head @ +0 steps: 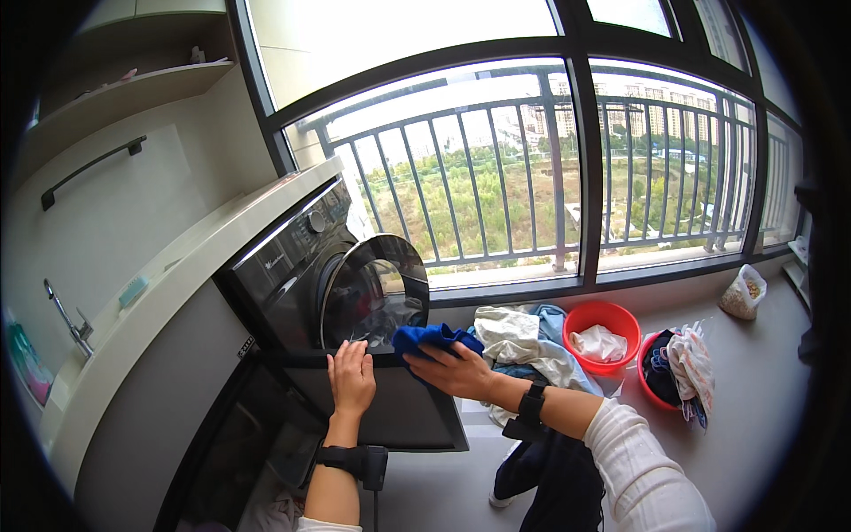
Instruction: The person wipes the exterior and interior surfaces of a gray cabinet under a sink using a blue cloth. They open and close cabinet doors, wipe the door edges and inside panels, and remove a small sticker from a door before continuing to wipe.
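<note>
My right hand [452, 372] grips a dark blue cloth [425, 342] in front of the round glass door [382, 299] of a front-loading washing machine [286, 266]. The door stands ajar, and part of the drum opening shows behind it. My left hand [351, 376], its palm turned down, is held near the door's lower edge with nothing in it; whether it touches the door I cannot tell. Right of the blue cloth, a heap of white and light blue laundry [525, 339] lies on the floor by the window.
A red basin [602, 302] holds a white cloth. Beside it, another red basin [648, 389] carries dark and patterned clothes. A bag [743, 292] stands at the far right. A dark open cabinet door [399, 412] juts out below my hands. The counter [159, 272] with a faucet [70, 319] runs along the left.
</note>
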Demonstrator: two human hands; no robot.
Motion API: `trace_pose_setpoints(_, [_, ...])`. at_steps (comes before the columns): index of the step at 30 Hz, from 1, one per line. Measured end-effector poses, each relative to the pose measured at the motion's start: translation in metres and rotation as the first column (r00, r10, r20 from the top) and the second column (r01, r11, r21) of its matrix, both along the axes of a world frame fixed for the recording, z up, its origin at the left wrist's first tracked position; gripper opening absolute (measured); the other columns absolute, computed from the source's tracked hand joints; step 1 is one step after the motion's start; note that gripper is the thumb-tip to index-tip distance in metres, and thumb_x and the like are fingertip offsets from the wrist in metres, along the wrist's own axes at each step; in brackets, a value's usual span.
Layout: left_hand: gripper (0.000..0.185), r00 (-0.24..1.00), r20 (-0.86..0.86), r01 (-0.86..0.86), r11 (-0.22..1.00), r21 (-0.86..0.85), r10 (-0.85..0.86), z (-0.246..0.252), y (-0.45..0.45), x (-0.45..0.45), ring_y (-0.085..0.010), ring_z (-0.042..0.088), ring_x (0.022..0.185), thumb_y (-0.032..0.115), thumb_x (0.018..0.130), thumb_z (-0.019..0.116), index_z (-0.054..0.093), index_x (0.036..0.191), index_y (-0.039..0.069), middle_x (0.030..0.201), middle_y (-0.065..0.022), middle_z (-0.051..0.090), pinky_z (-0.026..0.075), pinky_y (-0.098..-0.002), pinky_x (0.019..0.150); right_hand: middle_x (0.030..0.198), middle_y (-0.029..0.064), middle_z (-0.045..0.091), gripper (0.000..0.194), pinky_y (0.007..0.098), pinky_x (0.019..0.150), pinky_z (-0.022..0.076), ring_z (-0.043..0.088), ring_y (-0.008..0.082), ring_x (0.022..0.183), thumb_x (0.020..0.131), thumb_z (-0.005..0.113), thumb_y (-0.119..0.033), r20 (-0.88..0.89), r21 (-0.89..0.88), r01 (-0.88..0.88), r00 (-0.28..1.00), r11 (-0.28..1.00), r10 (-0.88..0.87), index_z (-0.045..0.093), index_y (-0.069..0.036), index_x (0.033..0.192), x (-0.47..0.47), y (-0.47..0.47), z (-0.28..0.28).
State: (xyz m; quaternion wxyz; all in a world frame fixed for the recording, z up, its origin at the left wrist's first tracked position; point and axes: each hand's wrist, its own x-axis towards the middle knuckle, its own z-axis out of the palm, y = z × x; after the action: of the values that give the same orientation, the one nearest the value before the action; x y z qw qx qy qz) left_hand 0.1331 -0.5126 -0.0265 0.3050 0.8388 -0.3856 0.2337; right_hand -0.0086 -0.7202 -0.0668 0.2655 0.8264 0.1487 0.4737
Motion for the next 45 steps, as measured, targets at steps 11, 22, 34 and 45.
trace_pose_setpoints(11, [0.036,1.000,0.025,-0.006,1.000,-0.023,0.006,-0.002,-0.003,0.002,-0.0288,0.041,0.133,0.027,0.096,0.049,0.061,0.124,0.008,0.130,-0.0087,0.058,0.021,-0.0531,0.114,0.142,-0.0059,0.051,0.037,0.0304,0.081,0.0390,0.053,0.0172,0.114,0.078,0.058,-0.021,-0.060,0.043,-0.021,0.998,0.999,0.024,0.070,-0.024,0.113,-0.008,-0.007,0.023])
trace_pose_setpoints(22, [0.038,0.999,0.029,-0.038,0.998,0.054,0.037,-0.002,-0.002,0.003,-0.0252,0.039,0.136,0.026,0.097,0.045,0.057,0.129,0.010,0.135,-0.0053,0.055,0.016,-0.0498,0.117,0.134,-0.0039,0.055,0.046,0.0364,0.094,0.0378,0.050,0.0161,0.119,0.077,0.059,-0.009,-0.206,0.263,-0.045,0.973,0.964,0.102,0.064,-0.018,0.123,-0.051,-0.019,-0.016])
trace_pose_setpoints(34, [0.038,0.997,0.061,-0.047,0.997,0.065,0.043,0.004,0.000,0.000,-0.0271,0.042,0.133,0.029,0.096,0.049,0.060,0.125,0.007,0.131,-0.0082,0.058,0.020,-0.0496,0.115,0.120,0.0042,0.057,0.048,0.0384,0.075,0.0510,0.058,0.0256,0.102,0.071,0.068,-0.005,0.005,0.562,-0.181,0.977,0.807,0.215,0.060,-0.022,0.114,0.007,0.025,0.046])
trace_pose_setpoints(45, [0.039,0.996,0.048,-0.072,0.996,0.056,0.069,-0.001,-0.004,-0.002,-0.0272,0.039,0.135,0.032,0.096,0.049,0.060,0.125,0.009,0.132,-0.0073,0.057,0.017,-0.0516,0.115,0.103,0.0122,0.062,0.047,0.0383,0.077,0.0532,0.063,0.0351,0.094,0.073,0.074,-0.007,0.157,0.778,-0.344,0.917,0.525,0.368,0.054,-0.009,0.116,0.015,0.020,0.043])
